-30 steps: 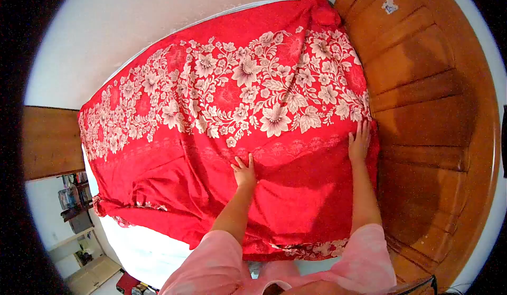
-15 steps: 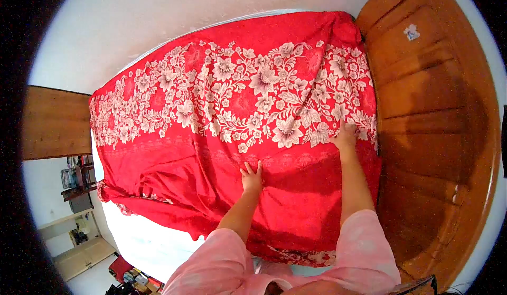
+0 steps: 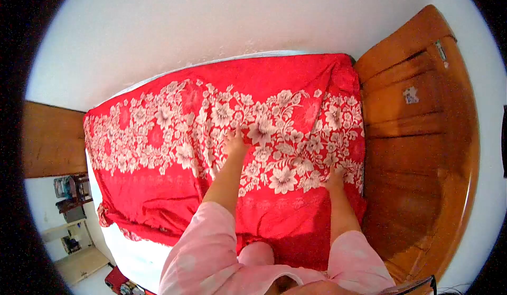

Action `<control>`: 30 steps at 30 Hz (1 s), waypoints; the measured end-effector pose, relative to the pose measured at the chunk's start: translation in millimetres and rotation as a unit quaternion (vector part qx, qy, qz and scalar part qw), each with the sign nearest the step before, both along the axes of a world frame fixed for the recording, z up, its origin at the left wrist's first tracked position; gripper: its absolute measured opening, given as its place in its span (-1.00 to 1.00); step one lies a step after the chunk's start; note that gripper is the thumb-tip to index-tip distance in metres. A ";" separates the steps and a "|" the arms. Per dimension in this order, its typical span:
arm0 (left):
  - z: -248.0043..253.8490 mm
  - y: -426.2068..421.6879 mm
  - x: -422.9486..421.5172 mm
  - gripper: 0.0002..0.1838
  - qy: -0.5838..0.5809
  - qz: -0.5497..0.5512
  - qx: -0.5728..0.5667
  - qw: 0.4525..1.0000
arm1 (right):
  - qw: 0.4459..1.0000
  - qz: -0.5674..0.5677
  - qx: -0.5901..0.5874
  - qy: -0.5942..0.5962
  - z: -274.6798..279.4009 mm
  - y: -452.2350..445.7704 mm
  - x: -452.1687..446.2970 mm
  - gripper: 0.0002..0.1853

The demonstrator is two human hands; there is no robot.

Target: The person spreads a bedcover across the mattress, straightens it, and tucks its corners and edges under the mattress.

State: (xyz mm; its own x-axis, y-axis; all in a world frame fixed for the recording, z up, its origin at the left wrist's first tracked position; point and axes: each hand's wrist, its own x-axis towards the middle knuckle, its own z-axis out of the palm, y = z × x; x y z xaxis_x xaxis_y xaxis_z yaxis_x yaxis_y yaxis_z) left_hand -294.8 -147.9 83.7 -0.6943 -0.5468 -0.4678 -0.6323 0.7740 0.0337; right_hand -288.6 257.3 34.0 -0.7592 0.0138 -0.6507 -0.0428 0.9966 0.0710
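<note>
A red bedspread (image 3: 153,197) with a wide band of cream flowers is spread over the bed, with folds running across it. My left hand (image 3: 235,143) rests on the flowered band near the middle, its fingers apart and nothing held. Farther right and nearer to me, my right hand (image 3: 334,180) lies on the lower edge of the band. Its fingers look stretched out over the fabric, though they are small and partly blurred. At the left front, the bedspread's edge is bunched, and the white mattress (image 3: 134,253) shows below it.
A wooden headboard (image 3: 406,158) stands along the right side, and a wooden footboard (image 3: 55,139) at the left. The bed's far side meets a pale wall (image 3: 211,26). Shelves with items (image 3: 74,194) and a pile of things (image 3: 121,282) are at the lower left.
My left hand has moved forward from the plain red part onto the flowered band. My right hand stays near the band's lower edge. The view has tilted up, and a knee now shows by the bed.
</note>
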 end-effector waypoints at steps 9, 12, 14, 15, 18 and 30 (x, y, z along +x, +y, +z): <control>-32.2 -18.0 -82.9 -0.07 -0.094 0.059 0.034 0.993 | 0.993 -0.072 -0.014 -0.097 41.2 -21.3 -19.5 0.21; -30.2 -13.2 -89.7 0.03 -0.095 0.044 0.028 0.994 | 0.981 -0.101 -0.042 -0.160 45.5 -3.2 -32.8 0.09; -39.4 -12.8 -88.1 0.09 -0.107 0.033 0.007 0.994 | 0.995 -0.027 -0.039 -0.093 -10.5 41.5 -31.3 -0.10; -43.1 -13.2 -89.3 0.13 -0.111 0.028 -0.005 0.993 | 0.989 -0.019 -0.118 -0.083 -40.6 72.8 -46.7 -0.34; -40.8 -12.7 -90.6 0.15 -0.126 0.026 -0.001 0.992 | 0.987 0.003 -0.148 0.055 20.7 34.1 -126.5 -0.75; -49.2 -18.7 -83.4 0.13 -0.093 -0.016 -0.012 0.996 | 0.931 -0.138 -0.257 0.218 6.1 -103.2 -403.7 -0.22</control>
